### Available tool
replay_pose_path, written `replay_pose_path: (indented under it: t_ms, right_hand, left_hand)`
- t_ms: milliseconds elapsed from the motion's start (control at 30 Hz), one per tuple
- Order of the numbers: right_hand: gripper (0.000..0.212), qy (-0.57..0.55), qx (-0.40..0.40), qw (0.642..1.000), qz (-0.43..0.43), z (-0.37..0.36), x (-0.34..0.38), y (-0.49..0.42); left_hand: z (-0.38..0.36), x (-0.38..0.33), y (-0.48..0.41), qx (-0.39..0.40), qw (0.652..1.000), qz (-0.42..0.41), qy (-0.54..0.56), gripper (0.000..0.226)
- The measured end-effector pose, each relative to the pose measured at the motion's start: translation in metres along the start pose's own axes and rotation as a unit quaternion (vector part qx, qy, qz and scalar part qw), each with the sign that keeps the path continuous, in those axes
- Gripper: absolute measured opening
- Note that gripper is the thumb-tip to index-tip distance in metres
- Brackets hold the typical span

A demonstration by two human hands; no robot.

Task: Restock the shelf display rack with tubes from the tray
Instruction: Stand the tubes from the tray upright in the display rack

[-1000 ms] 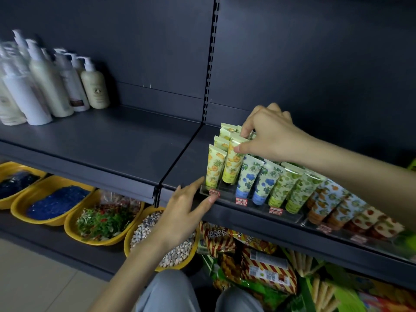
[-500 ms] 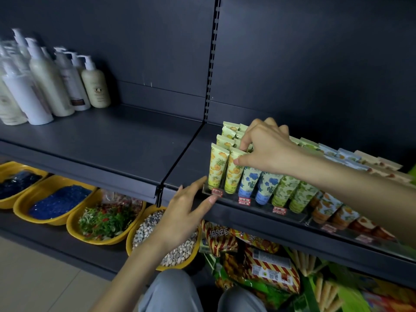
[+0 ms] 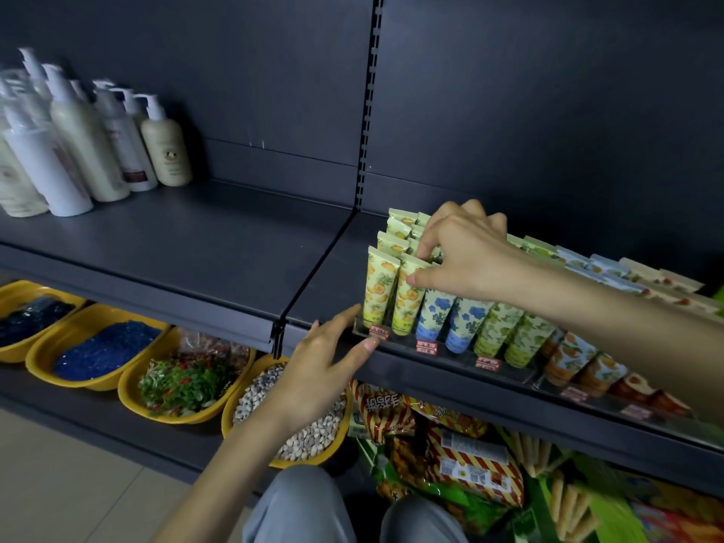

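Observation:
A clear display rack [image 3: 450, 356] stands on the right shelf, filled with rows of upright printed tubes. The front yellow tube [image 3: 407, 307] in the second column stands in its slot beside another yellow tube [image 3: 378, 291]. My right hand [image 3: 466, 256] reaches over the rows and pinches the top of that second-column tube between thumb and forefinger. My left hand [image 3: 325, 370] lies flat with straight fingers, its fingertips touching the rack's front left corner at the shelf edge. Blue-flowered tubes [image 3: 435, 311] and green tubes [image 3: 497, 327] follow to the right. No tray is in view.
The dark shelf [image 3: 196, 244] runs left to a cluster of white pump bottles [image 3: 82, 146]. Below it sit yellow bowls [image 3: 98, 382] of beans, greens and blue grains. Snack packets [image 3: 462, 456] fill the lower right. My knees are at the bottom.
The yellow tube held raised above its row has come down into the front slot of the second column, my right hand lowering with it. My left hand stays at the rack's corner.

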State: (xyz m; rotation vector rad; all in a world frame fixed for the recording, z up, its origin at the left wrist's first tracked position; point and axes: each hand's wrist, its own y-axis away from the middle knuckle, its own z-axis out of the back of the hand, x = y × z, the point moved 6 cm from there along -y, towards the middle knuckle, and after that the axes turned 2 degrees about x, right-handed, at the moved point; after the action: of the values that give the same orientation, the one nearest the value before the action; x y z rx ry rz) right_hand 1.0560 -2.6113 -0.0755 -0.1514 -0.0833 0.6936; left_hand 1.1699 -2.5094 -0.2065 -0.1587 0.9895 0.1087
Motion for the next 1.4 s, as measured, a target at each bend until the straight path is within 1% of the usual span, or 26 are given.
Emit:
replay_pose_path:
  t_ms: [67, 133, 233, 367, 433, 500, 633, 700, 767, 867, 933, 967, 1000, 1067, 1133, 1267, 1400]
  right_hand:
    - [0.025, -0.016, 0.01, 1.0, 0.002, 0.004, -0.001, 0.001]
    - [0.024, -0.046, 0.012, 0.999, 0.005, 0.014, -0.005, 0.003]
    - [0.021, -0.089, -0.005, 0.996, 0.005, 0.041, -0.019, 0.003]
    - [0.014, -0.16, -0.034, 0.986, -0.009, 0.071, -0.045, -0.007]
    - [0.01, -0.177, -0.038, 0.983, -0.009, 0.075, -0.057, -0.016]
    - [0.005, -0.19, -0.022, 0.981, -0.008, 0.07, -0.065, -0.025]
    - [0.003, -0.228, 0.031, 0.973, -0.006, 0.044, -0.071, -0.043]
    - [0.004, -0.237, 0.046, 0.97, 0.001, 0.033, -0.068, -0.05]
    - [0.005, -0.241, 0.051, 0.969, 0.01, 0.026, -0.064, -0.056]
    - [0.008, -0.235, 0.056, 0.97, 0.016, 0.02, -0.06, -0.064]
    - [0.01, -0.233, 0.06, 0.971, 0.015, 0.016, -0.058, -0.066]
    - [0.012, -0.234, 0.063, 0.97, 0.016, 0.015, -0.057, -0.067]
    - [0.012, -0.237, 0.062, 0.969, 0.016, 0.014, -0.056, -0.068]
    - [0.011, -0.247, 0.052, 0.967, 0.018, 0.014, -0.053, -0.071]
    - [0.009, -0.252, 0.043, 0.966, 0.022, 0.016, -0.05, -0.076]
    - [0.008, -0.25, 0.058, 0.966, 0.037, 0.015, -0.038, -0.084]
    - [0.012, -0.236, 0.074, 0.968, 0.038, 0.005, -0.027, -0.089]
  left_hand:
    - [0.001, 0.0, 0.0, 0.004, 1.0, 0.001, -0.005, 0.063]
    - [0.002, 0.002, 0.0, 0.004, 1.0, 0.0, -0.012, 0.074]
    - [0.01, -0.003, -0.005, -0.024, 0.999, -0.022, -0.003, 0.078]
    - [0.032, -0.012, -0.024, -0.071, 0.995, -0.045, 0.052, 0.067]
    - [0.042, -0.013, -0.041, -0.078, 0.993, -0.051, 0.074, 0.066]
    - [0.049, -0.012, -0.058, -0.079, 0.992, -0.062, 0.077, 0.068]
    - [0.052, -0.001, -0.087, -0.099, 0.991, -0.062, 0.066, 0.051]
    - [0.047, 0.011, -0.091, -0.103, 0.992, -0.043, 0.051, 0.049]
    - [0.039, 0.022, -0.092, -0.097, 0.995, -0.024, 0.022, 0.052]
    - [0.032, 0.027, -0.095, -0.086, 0.994, -0.026, -0.063, 0.055]
    - [0.031, 0.027, -0.098, -0.082, 0.992, -0.032, -0.096, 0.064]
    - [0.031, 0.025, -0.098, -0.081, 0.991, -0.029, -0.102, 0.068]
    - [0.031, 0.024, -0.098, -0.082, 0.991, -0.022, -0.102, 0.065]
    - [0.032, 0.022, -0.096, -0.086, 0.992, -0.002, -0.092, 0.052]
    - [0.033, 0.018, -0.094, -0.092, 0.991, 0.004, -0.095, 0.046]
    - [0.033, 0.017, -0.094, -0.09, 0.991, 0.008, -0.102, 0.047]
    - [0.035, 0.018, -0.094, -0.093, 0.99, 0.017, -0.103, 0.048]
